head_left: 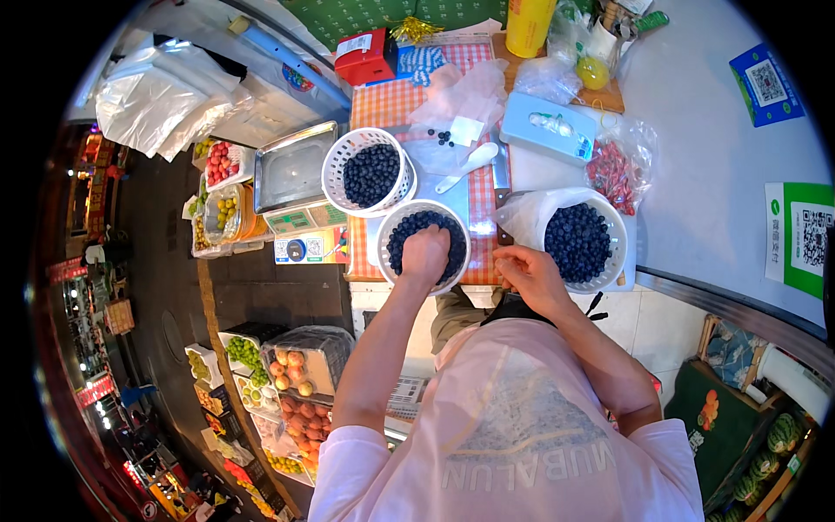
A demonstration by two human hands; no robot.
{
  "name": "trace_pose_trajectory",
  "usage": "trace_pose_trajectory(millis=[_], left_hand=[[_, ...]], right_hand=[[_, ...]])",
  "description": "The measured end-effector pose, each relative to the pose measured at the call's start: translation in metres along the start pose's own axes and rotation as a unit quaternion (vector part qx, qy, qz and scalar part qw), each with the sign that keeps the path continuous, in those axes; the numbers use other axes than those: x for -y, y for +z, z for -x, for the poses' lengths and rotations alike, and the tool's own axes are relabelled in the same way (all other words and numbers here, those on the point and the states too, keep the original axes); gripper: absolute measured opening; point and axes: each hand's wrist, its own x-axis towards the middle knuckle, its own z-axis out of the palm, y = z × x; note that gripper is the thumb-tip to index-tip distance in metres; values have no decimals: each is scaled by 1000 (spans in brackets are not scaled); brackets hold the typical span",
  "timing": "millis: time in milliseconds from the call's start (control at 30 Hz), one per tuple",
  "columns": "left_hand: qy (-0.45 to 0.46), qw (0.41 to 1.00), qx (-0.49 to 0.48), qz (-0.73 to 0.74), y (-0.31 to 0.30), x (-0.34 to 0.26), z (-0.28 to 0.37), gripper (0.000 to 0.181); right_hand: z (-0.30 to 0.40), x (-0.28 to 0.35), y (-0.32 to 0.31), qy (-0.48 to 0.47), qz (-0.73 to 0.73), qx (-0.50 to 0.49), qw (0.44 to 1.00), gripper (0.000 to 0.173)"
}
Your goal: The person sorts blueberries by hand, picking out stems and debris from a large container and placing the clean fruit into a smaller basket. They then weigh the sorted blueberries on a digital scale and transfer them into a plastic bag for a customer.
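My left hand [425,253] reaches down into the middle white plastic basket [385,273], its fingertips hidden among the blueberries [456,245]. Whether it grips any berry cannot be seen. Close to the left rim of the right-hand white basket [618,245], my right hand [531,274] hovers with loosely bent, slightly parted fingers and nothing visible in them. That basket has a translucent plastic bag [525,212] draped over its left side and holds many blueberries [577,241]. Behind the middle basket stands another white basket [334,163], apparently nested in a second one, with blueberries [372,173] inside.
A knife [501,176] lies between the baskets, near a white spoon [468,168] and a few loose blueberries [443,137]. Farther back are a light-blue tissue box [548,130] and a red box [365,57]. An empty metal tray [293,169] sits at left, above boxed fruit [306,417].
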Motion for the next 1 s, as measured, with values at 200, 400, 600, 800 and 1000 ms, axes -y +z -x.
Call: trace_pose_trajectory(millis=[200,400,600,800,1000], left_hand=[[-112,973,-63,190,-8,7,1,9],[-294,585,-14,756,-31,27,8,12],[-226,452,-32,862,-36,27,11,17],[-255,859,-22,443,-5,19,2,19],[-121,992,-10,23,4,-11,-4,9]], right_hand=[[1,-5,-2,-1,4,-1,1000,30],[4,-3,1,0,7,1,1000,30],[3,-1,3,-5,6,15,1000,30],[4,0,3,-5,7,17,1000,30],[3,0,0,-3,7,7,1000,29]])
